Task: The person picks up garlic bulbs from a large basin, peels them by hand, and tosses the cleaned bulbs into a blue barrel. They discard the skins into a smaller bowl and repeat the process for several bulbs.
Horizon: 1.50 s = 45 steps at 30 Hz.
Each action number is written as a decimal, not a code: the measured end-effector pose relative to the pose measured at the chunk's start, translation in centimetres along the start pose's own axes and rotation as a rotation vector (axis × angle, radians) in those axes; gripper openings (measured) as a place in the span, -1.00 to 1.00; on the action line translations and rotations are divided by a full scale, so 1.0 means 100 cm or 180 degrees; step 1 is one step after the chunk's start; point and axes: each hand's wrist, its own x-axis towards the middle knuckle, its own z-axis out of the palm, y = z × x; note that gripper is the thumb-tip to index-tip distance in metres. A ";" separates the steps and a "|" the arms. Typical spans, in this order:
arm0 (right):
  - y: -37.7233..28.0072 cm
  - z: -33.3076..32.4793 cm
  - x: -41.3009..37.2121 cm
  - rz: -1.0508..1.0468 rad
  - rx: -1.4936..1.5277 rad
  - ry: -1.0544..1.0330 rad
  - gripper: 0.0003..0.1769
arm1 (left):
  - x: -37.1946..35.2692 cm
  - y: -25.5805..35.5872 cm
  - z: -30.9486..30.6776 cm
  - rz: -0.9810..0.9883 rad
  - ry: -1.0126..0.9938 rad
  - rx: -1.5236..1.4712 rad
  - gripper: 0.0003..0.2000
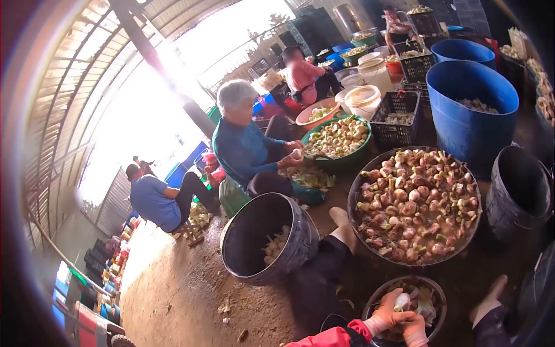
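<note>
place: open-sided produce-sorting shed | roof: arched metal roof (75, 69) | floor: dirt floor (173, 289) | evidence: basin (414, 205) heaped with bulbs, blue barrels (471, 113), seated workers (245, 144) trimming

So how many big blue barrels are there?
2. One blue barrel stands right behind the big pan of bulbs; the other barrel is farther back, behind it. More may be hidden.

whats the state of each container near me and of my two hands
large black basin: upright, heaped with pinkish bulbs
black bucket: tilted, few white pieces inside
green basin: heaped with pale bulbs
blue barrel: upright, partly filled
small bowl: holds peelings
left hand: gloved, gripping white bulb
right hand: gloved, grip unclear
</note>
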 end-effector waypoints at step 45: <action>-0.032 -0.047 -0.025 -0.0469 0.3513 0.1471 -0.69 | 0.004 0.012 -0.022 -0.2119 -0.0208 -0.4678 -0.60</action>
